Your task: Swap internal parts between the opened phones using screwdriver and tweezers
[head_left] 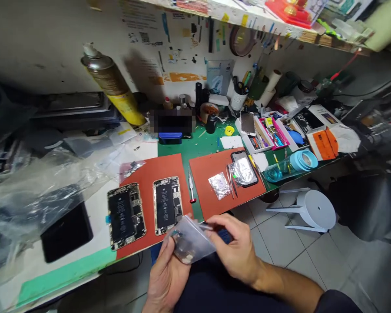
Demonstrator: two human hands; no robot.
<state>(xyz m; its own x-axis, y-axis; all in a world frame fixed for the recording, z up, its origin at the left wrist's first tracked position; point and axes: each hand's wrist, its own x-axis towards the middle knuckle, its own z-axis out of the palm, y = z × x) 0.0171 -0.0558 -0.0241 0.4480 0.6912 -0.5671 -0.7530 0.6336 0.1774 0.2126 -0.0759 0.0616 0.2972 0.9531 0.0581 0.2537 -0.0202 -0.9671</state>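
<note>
A clear zip-lock bag (198, 241) with small parts inside is held in front of my body, just off the bench edge. My left hand (169, 274) cradles it from below, thumb pressed on its left side. On the right, my right hand (233, 245) pinches the bag's upper edge between thumb and fingers. What the parts in the bag are, I cannot make out. Beyond my hands lie two opened smartphones, one on the left (125, 216) and one nearer the bag (165, 204), with batteries and boards exposed. A screwdriver (191, 184) lies beside the nearer phone.
Two reddish-brown mats (211, 202) cover part of the green bench. On the right mat are a phone (252, 178), silvery packets (219, 186) and tweezers. A blue bottle (289, 166) lies at the bench's right edge, above a white stool (316, 211). A spray can (114, 87) stands back left.
</note>
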